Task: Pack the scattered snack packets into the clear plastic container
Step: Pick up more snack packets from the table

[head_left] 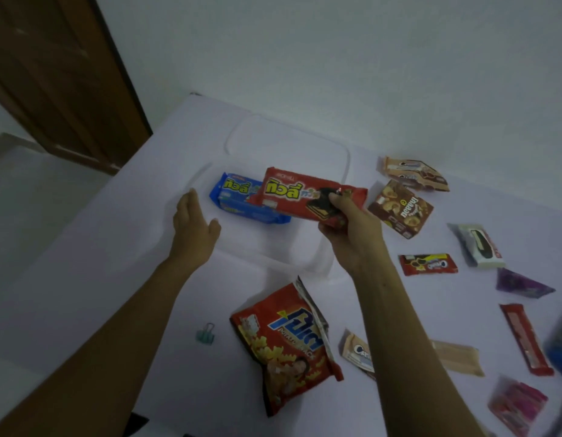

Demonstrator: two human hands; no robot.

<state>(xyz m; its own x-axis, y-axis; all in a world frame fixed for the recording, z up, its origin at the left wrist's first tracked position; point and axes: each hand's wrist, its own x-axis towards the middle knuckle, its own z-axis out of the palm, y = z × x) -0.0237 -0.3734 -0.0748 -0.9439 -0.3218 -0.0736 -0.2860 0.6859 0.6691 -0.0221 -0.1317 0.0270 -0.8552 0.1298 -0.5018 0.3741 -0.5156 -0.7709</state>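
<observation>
A white surface [84, 247] fills most of the view. It is backed by a pale wall [336, 58], with a dark wooden door [52, 74] at the upper left.

The clear plastic container [317, 263] sits open at the middle of the surface. The left hand [194, 225] is at its left rim, fingers [191, 200] straight and released, gripping nothing. Whether it touches the rim cannot be told.

A red potato-snack bag [286, 345] lies just in front of the container, between the two forearms.

The right hand [352, 228] reaches over the container's right side and grasps a red wafer packet [292, 193] by its right end. The thumb is on top and the fingers [331, 223] are curled beneath. The packet extends leftward above the container. Its left end overlaps a blue wafer packet [238, 200] that lies inside, toward the far left.

More packets are scattered to the right of the container:
- a brown biscuit box [401, 209] just beside the right hand
- a tan packet [413, 173] beyond the box
- a white-and-black packet [480, 246]
- a small red cookie packet [428, 264]
- a purple packet [522, 283]
- a long red bar [525, 339]
- a pink packet [516, 405]

A small green binder clip [205, 333] lies to the left of the potato-snack bag.
</observation>
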